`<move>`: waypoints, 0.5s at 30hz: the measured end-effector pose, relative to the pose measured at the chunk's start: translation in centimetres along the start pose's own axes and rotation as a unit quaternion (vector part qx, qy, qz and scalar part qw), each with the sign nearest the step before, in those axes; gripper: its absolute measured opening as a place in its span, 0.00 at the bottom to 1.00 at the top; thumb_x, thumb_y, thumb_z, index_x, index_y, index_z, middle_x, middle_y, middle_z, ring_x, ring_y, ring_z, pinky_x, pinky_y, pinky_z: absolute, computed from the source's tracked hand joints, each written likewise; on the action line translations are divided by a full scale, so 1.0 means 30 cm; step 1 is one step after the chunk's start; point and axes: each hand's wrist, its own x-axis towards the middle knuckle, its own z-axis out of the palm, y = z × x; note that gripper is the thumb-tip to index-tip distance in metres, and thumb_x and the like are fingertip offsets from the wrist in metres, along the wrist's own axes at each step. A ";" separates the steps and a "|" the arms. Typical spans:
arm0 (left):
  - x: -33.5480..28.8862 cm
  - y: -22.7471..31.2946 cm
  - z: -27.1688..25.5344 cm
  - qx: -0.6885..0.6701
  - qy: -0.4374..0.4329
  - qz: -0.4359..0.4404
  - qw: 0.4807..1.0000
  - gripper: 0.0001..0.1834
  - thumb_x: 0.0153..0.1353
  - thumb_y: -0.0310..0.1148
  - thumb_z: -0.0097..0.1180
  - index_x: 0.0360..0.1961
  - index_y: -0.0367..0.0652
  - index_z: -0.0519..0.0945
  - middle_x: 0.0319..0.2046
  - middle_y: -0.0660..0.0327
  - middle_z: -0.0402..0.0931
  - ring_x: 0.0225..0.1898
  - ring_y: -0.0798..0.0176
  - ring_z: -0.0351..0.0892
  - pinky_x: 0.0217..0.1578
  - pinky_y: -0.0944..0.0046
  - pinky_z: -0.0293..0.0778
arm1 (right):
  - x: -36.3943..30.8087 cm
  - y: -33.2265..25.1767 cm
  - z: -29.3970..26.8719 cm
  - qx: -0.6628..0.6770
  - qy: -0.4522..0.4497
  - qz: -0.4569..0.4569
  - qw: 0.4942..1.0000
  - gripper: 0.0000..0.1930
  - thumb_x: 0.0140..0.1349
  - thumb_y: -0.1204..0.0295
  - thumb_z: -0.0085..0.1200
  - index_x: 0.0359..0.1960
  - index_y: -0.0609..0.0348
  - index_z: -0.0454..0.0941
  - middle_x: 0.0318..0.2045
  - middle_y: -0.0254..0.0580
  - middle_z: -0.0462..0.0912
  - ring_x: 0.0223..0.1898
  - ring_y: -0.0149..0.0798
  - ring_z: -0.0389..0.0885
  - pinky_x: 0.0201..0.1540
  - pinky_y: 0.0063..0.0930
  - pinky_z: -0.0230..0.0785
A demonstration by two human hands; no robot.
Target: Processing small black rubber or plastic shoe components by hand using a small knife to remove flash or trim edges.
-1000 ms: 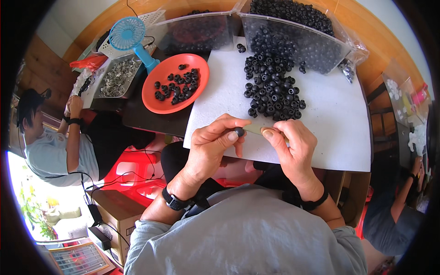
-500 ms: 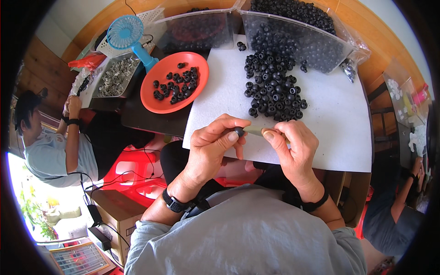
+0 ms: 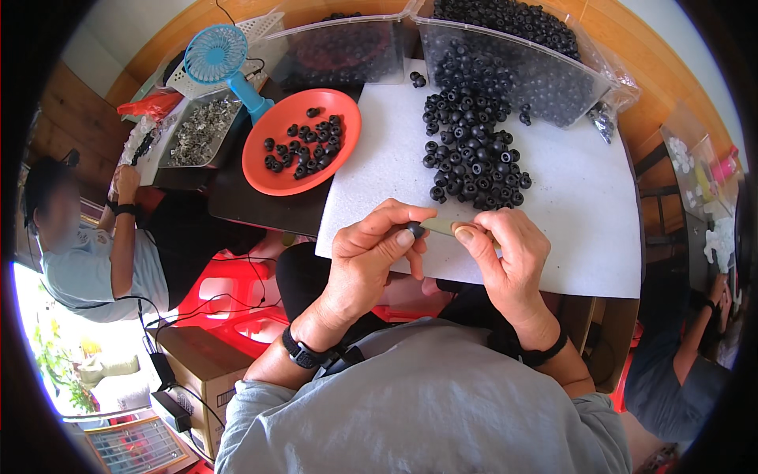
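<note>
Between the thumb and fingers of my left hand (image 3: 365,249) is pinched a small round black part (image 3: 415,230). My right hand (image 3: 509,249) grips a small knife with a pale, pointed blade (image 3: 439,225); its handle is mostly hidden in my fingers. The blade's tip meets the black part, or lies right at its edge. Both hands are over the near edge of a white foam sheet (image 3: 568,213). Beyond them a heap of similar black parts (image 3: 476,158), some showing a hole, spreads over the sheet.
Left of the sheet stands an orange-red plate (image 3: 254,162) with several black parts. Clear plastic bins (image 3: 545,87) of black parts line the back. Nearby are a blue fan (image 3: 217,55) and a metal tray (image 3: 207,162) of small shiny pieces. People sit at left and right.
Both hands have shifted very slightly to the right with the black part and the knife. My grip looks the same, and the heap and plate stay as they were.
</note>
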 end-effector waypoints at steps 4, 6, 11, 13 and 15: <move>-0.002 -0.002 0.004 0.001 0.002 0.000 1.000 0.16 0.77 0.19 0.51 0.61 0.28 0.81 0.45 0.53 0.76 0.41 0.62 0.82 0.31 0.65 0.84 | 0.003 -0.002 -0.005 -0.013 -0.009 -0.007 1.000 0.10 0.62 0.71 0.72 0.30 0.58 0.81 0.21 0.36 0.78 0.22 0.40 0.74 0.25 0.36 0.64; -0.003 -0.004 0.005 0.020 0.002 0.019 1.000 0.16 0.77 0.19 0.51 0.61 0.28 0.81 0.46 0.54 0.75 0.41 0.62 0.81 0.31 0.65 0.84 | 0.001 -0.002 -0.004 -0.004 -0.003 -0.002 1.000 0.10 0.62 0.72 0.72 0.30 0.58 0.81 0.21 0.36 0.78 0.22 0.40 0.74 0.25 0.36 0.64; -0.004 -0.003 0.020 0.015 -0.006 0.010 1.000 0.16 0.77 0.19 0.50 0.61 0.28 0.81 0.45 0.54 0.75 0.40 0.61 0.82 0.30 0.65 0.83 | -0.001 0.001 0.001 0.019 0.017 0.005 1.000 0.10 0.62 0.72 0.73 0.30 0.57 0.81 0.21 0.36 0.77 0.21 0.40 0.74 0.25 0.36 0.64; -0.002 -0.007 0.021 0.007 -0.003 0.007 1.000 0.16 0.77 0.20 0.50 0.61 0.28 0.81 0.45 0.54 0.75 0.39 0.61 0.82 0.30 0.65 0.83 | -0.003 0.004 0.001 0.002 0.005 0.004 1.000 0.10 0.62 0.72 0.73 0.30 0.57 0.81 0.21 0.36 0.77 0.21 0.41 0.74 0.25 0.37 0.64; -0.002 -0.011 0.018 0.001 -0.001 0.012 1.000 0.15 0.78 0.20 0.50 0.61 0.28 0.81 0.45 0.54 0.75 0.38 0.61 0.82 0.30 0.64 0.83 | 0.000 0.001 0.000 0.001 0.004 0.006 1.000 0.10 0.62 0.71 0.73 0.30 0.57 0.81 0.21 0.36 0.78 0.21 0.41 0.74 0.25 0.37 0.64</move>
